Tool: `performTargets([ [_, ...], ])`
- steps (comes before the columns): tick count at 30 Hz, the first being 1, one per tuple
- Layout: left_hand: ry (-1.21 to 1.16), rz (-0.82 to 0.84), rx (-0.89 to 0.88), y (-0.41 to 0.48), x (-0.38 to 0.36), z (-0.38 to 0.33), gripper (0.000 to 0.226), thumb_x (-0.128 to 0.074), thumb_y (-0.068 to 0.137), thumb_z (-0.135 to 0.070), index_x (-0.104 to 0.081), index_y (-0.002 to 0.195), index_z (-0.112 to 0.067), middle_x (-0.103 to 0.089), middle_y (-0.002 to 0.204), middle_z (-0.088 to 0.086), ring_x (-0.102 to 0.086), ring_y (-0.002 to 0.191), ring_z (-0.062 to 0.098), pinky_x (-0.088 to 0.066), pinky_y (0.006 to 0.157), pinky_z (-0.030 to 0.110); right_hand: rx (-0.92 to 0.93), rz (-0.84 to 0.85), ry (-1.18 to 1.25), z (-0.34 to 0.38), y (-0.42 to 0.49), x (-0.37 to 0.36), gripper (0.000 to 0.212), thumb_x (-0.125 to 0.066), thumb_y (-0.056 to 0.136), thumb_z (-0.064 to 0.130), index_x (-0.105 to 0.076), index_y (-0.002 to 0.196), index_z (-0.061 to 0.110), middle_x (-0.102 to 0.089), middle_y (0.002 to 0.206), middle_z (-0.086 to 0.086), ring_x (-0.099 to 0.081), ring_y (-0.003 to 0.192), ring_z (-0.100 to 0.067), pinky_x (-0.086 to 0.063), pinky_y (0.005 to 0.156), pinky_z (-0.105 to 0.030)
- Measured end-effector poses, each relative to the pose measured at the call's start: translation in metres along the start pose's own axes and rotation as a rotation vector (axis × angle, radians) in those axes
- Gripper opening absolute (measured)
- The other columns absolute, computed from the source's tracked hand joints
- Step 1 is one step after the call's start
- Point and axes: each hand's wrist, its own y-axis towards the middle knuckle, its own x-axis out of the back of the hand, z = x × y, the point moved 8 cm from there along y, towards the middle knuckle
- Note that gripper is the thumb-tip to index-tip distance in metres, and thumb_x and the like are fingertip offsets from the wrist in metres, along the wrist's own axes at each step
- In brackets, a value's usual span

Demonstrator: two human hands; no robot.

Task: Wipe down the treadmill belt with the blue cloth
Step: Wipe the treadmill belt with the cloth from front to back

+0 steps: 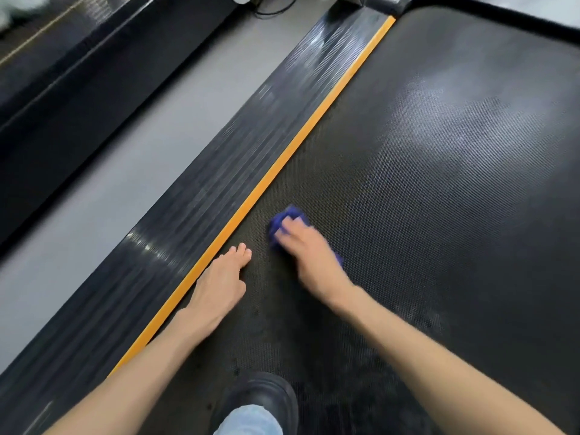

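The black textured treadmill belt (439,171) fills the right and middle of the view. A bunched blue cloth (287,219) lies on the belt near its left side. My right hand (306,249) lies on top of the cloth and presses it against the belt, with blue showing past the fingers and beside the wrist. My left hand (224,279) rests flat on the belt with straight fingers, just right of the orange strip (301,139), and holds nothing.
A ribbed black side rail (219,189) runs left of the orange strip, then grey floor (131,158) and a second dark machine (62,89). My black shoe (260,394) stands on the belt at the bottom. The belt's raised front edge (502,17) curves at top right.
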Motion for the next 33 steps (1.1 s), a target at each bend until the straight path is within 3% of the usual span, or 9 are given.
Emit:
performTargets([
  [3,0.186,-0.072,-0.032,-0.019,0.001,0.007,0.06,-0.052,0.083,-0.002,-0.041,0.139,-0.018,-0.034,0.149,-0.002,-0.03,0.137,0.013,-0.025,0.112,0.027,0.351,0.311,-0.027,0.045,-0.041,-0.042,0.054,-0.049,0.077,-0.002,-0.052,0.13,0.007,-0.042,0.142,-0.015,-0.037,0.133,-0.031,-0.023,0.112,-0.037],
  [5,0.231,-0.042,-0.002,-0.032,-0.003,0.012,0.057,-0.05,0.085,-0.005,-0.041,0.139,-0.021,-0.034,0.149,-0.006,-0.036,0.133,0.013,-0.034,0.107,0.026,0.387,0.246,-0.117,0.014,-0.027,-0.028,0.053,-0.049,0.081,-0.001,-0.05,0.133,0.013,-0.04,0.145,-0.01,-0.035,0.135,-0.027,-0.022,0.113,-0.038],
  [9,0.195,0.023,0.013,-0.036,-0.011,0.013,0.065,-0.047,0.084,-0.003,-0.03,0.145,-0.02,-0.025,0.153,-0.009,-0.028,0.138,0.013,-0.032,0.108,0.026,-0.261,-0.101,-0.109,-0.088,0.007,0.045,0.056,-0.046,0.082,-0.007,-0.043,0.137,0.006,-0.031,0.148,-0.015,-0.026,0.139,-0.033,-0.018,0.116,-0.041],
  [11,0.163,0.039,0.03,-0.038,-0.011,0.013,0.068,-0.046,0.083,-0.003,-0.027,0.146,-0.02,-0.022,0.153,-0.01,-0.022,0.14,0.011,-0.029,0.11,0.025,-0.403,-0.084,-0.106,-0.084,0.005,0.042,0.07,-0.051,0.077,-0.012,-0.033,0.142,0.007,-0.02,0.153,-0.014,-0.013,0.143,-0.03,-0.008,0.117,-0.038],
  [18,0.12,-0.031,0.032,-0.036,-0.009,0.016,0.061,-0.048,0.081,-0.009,-0.041,0.139,-0.026,-0.035,0.148,-0.013,-0.029,0.135,0.006,-0.029,0.109,0.022,0.279,0.419,-0.056,0.06,-0.021,-0.06,0.066,-0.047,0.087,0.002,-0.022,0.146,0.018,-0.007,0.156,-0.003,-0.002,0.145,-0.019,0.002,0.117,-0.032],
  [20,0.111,-0.037,0.06,-0.033,-0.009,0.017,0.063,-0.047,0.079,-0.007,-0.042,0.139,-0.027,-0.039,0.145,-0.014,-0.031,0.134,0.005,-0.033,0.108,0.022,0.284,0.399,-0.118,0.036,-0.008,-0.046,0.066,-0.044,0.088,0.0,-0.023,0.146,0.021,-0.008,0.156,-0.001,-0.004,0.144,-0.017,0.0,0.116,-0.03],
  [26,0.093,-0.013,0.096,-0.034,-0.01,0.019,0.065,-0.049,0.079,-0.002,-0.042,0.139,-0.024,-0.042,0.143,-0.013,-0.031,0.134,0.007,-0.041,0.103,0.027,-0.119,0.084,-0.152,-0.033,0.027,0.012,0.066,-0.049,0.083,-0.001,-0.029,0.145,0.012,-0.016,0.155,-0.009,-0.012,0.143,-0.027,-0.008,0.115,-0.035],
  [29,0.1,-0.023,0.124,-0.032,-0.011,0.022,0.063,-0.051,0.079,-0.005,-0.043,0.138,-0.025,-0.046,0.141,-0.008,-0.035,0.132,0.009,-0.041,0.102,0.026,0.142,0.185,-0.07,0.016,0.004,-0.018,0.058,-0.05,0.081,-0.003,-0.041,0.137,0.004,-0.03,0.149,-0.017,-0.024,0.139,-0.034,-0.011,0.114,-0.039],
  [33,0.113,-0.06,0.137,-0.033,-0.011,0.02,0.062,-0.052,0.082,-0.006,-0.04,0.14,-0.023,-0.046,0.141,-0.005,-0.034,0.133,0.009,-0.041,0.1,0.025,0.438,0.406,-0.117,0.027,-0.022,-0.032,0.063,-0.046,0.084,-0.004,-0.032,0.143,0.014,-0.018,0.155,-0.006,-0.011,0.144,-0.022,0.0,0.113,-0.029],
])
